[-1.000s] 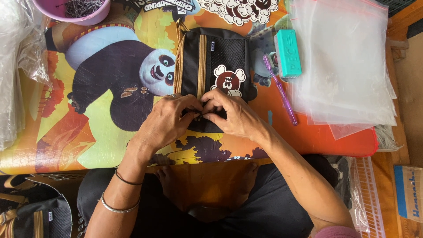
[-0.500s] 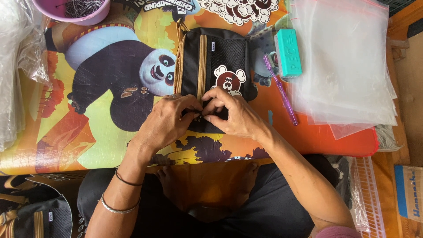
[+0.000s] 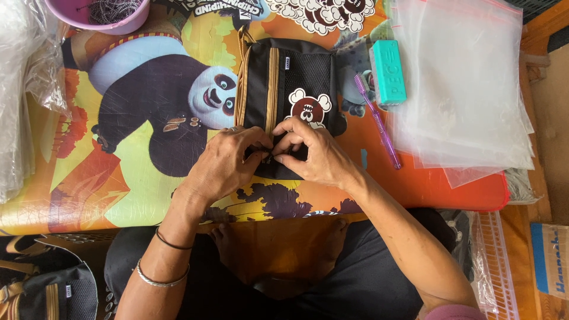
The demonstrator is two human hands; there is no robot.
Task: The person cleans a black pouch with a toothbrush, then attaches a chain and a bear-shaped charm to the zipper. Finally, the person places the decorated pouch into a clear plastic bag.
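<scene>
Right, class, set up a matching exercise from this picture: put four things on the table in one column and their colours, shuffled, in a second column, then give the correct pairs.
Things:
1. pouch under both hands
2. toothbrush
3. rectangular case beside the toothbrush
4. bowl at the top left corner

Colours:
A. pink
B. teal
C. black with tan trim
D. purple

Pairs: 1-C, 2-D, 3-B, 4-A
</scene>
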